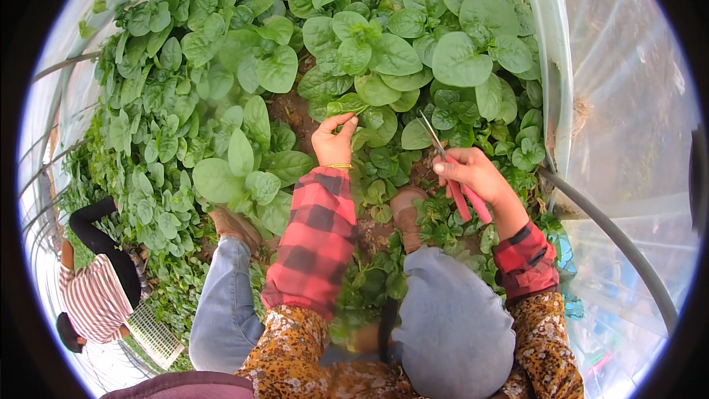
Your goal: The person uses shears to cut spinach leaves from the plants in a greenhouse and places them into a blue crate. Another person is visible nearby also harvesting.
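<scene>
Between thumb and fingers, my left hand (334, 138) pinches the stem of a green leafy sprig (349, 104). Broad-leaved plants (382, 55), which look like Malabar spinach, grow thickly beyond that hand. My right hand (471, 174) grips red-handled scissors (457, 177) a little to the right and apart from the sprig. Their slim metal blades point up and left over the leaves, slightly parted. Bare brown soil (293, 116) shows just left of my left hand. The cut end of the sprig, if there is one, is too small to tell.
Clear plastic sheeting (559, 66) walls the right side, with a dark curved pipe (615, 249) along it. My brown shoes (409, 216) stand among low plants. At far left a person in a striped top (94, 299) bends beside a pale plastic crate (155, 335).
</scene>
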A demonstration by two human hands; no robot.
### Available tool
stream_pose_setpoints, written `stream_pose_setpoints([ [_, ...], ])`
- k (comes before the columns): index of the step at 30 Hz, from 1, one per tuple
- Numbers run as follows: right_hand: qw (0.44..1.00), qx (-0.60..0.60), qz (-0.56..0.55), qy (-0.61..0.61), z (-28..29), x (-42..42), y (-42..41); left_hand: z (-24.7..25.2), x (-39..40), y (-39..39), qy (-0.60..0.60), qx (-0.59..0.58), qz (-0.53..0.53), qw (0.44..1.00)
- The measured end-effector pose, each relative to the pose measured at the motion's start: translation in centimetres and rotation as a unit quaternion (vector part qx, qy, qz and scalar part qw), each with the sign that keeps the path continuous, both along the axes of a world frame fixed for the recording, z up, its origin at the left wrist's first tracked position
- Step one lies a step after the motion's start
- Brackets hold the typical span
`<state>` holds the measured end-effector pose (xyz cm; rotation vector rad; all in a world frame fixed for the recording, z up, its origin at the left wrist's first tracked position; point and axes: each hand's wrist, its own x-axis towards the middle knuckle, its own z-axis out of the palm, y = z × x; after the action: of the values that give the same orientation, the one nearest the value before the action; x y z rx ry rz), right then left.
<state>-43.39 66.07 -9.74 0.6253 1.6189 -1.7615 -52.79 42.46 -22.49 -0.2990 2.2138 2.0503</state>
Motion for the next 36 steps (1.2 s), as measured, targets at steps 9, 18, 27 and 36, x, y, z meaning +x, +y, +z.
stream_pose_setpoints([
  [9, 0.995, -0.043, -0.033, -0.08, -5.6, -5.1, -2.1, 2.0, 0.3, 1.0, 0.092, -0.176, -0.046, 0.979],
  [18, 0.998, -0.027, -0.055, -0.011, -5.8, -5.6, -2.4, 3.9, 1.2, -1.4, 0.17, -0.23, -0.08, 0.955],
  [27, 0.997, -0.066, 0.025, 0.018, -1.0, 3.3, -1.2, 8.7, 5.9, -6.7, 0.014, -0.139, -0.118, 0.983],
  [36, 0.814, 0.311, 0.365, 0.328, 1.1, 1.9, -4.4, 7.3, 8.1, -10.3, -0.065, -0.071, -0.197, 0.976],
])
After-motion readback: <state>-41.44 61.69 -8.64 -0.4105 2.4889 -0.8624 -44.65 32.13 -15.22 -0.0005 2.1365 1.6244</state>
